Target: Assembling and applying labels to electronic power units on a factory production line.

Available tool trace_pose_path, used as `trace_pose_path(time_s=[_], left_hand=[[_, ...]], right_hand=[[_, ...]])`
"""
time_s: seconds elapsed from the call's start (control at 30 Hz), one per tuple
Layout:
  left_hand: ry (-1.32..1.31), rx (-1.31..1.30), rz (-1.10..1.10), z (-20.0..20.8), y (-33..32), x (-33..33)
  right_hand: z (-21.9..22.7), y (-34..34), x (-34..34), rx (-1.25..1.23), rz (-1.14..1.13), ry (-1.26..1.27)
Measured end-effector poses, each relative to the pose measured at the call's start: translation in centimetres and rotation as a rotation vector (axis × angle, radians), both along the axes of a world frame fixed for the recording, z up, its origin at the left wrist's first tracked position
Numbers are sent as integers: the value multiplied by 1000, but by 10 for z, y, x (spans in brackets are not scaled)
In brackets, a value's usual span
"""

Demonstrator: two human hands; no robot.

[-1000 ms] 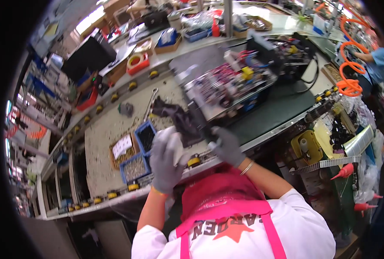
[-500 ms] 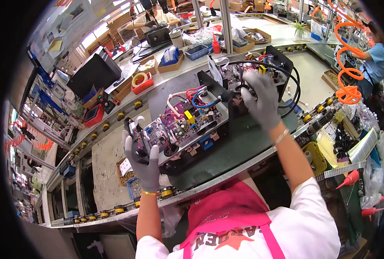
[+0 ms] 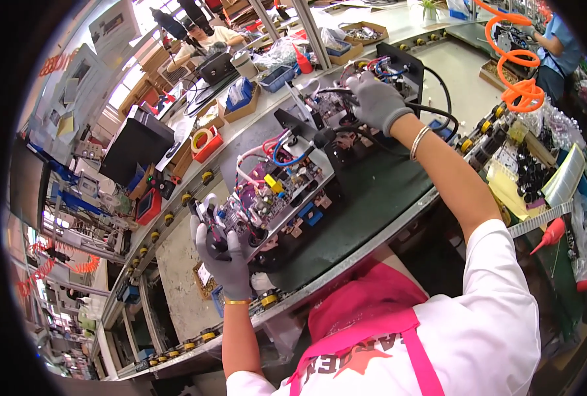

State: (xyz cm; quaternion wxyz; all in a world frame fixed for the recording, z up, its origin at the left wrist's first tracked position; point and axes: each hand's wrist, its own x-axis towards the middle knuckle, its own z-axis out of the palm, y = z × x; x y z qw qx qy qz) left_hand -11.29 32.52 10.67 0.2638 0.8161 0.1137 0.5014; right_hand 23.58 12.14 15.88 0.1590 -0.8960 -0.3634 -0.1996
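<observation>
An open electronic unit [image 3: 267,191] with a circuit board, coloured wires and black end panels rests on a dark green board [image 3: 366,191] in front of me. My left hand [image 3: 227,267], in a grey glove, grips its near left end, thumb and fingers on either side of the end panel. Behind it to the right sits a second open unit [image 3: 399,69] of the same kind. My right hand [image 3: 376,102], also gloved, is closed over that unit's front part, with a black cable [image 3: 438,119] running through it. The right fingertips are partly hidden.
Rollers [image 3: 269,300] line the curved workbench. Beyond the units are a red tray [image 3: 206,145] with tape, a blue bin [image 3: 277,78] and a red bottle [image 3: 302,61]. An orange coiled hose [image 3: 523,96] hangs at right. Co-workers sit at the back and far right.
My right hand has moved left over the second unit, and the black cable's wide loop has drawn in. My left hand stays at the near unit's end. The whole view has shifted.
</observation>
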Motion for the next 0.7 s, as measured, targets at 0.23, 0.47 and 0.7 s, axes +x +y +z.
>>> trace_pose_path(time_s=[0.23, 0.47, 0.7], left_hand=[[-87, -71, -114, -2, -7, 9], [-33, -43, -142, 10, -8, -5], [-28, -190, -203, 18, 13, -47]], right_hand=[[9, -91, -10, 1019, 317, 436], [-96, -168, -128, -28, 209, 289], [-186, -227, -180, -1153, 134, 380]])
